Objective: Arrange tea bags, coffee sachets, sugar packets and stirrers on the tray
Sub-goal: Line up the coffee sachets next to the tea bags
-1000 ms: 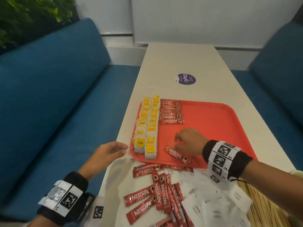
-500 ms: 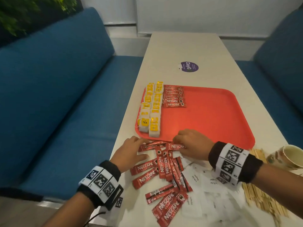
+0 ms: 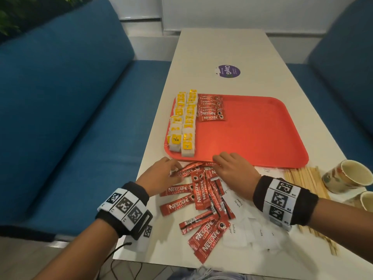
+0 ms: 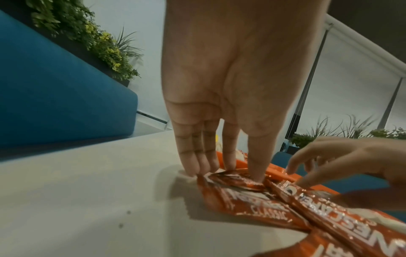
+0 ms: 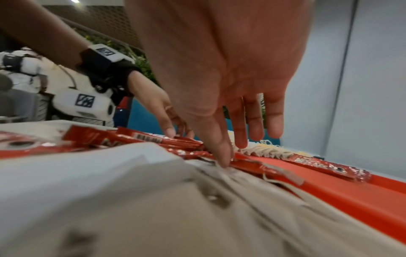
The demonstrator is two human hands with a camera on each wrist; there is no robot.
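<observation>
A red tray (image 3: 262,138) holds two columns of yellow-tagged tea bags (image 3: 182,122) on its left side, with a short row of red coffee sachets (image 3: 211,108) beside them. Loose coffee sachets (image 3: 201,197) lie heaped on the table in front of the tray, white sugar packets (image 3: 252,225) to their right, wooden stirrers (image 3: 308,180) further right. My left hand (image 3: 173,168) presses straight fingertips and thumb on the end of one sachet (image 4: 241,200). My right hand (image 3: 220,160) hovers at the tray's near rim, its thumb pressing a sachet (image 5: 248,165), its fingers spread above.
Two paper cups (image 3: 343,176) stand at the right by the stirrers. A purple round sticker (image 3: 228,71) lies on the table beyond the tray. Blue sofas (image 3: 60,118) flank the narrow white table (image 3: 222,47) on both sides.
My right hand came back off the tray to its near rim. My left hand moved from beyond the table's left edge onto the sachet pile. Since half a second ago little has shifted.
</observation>
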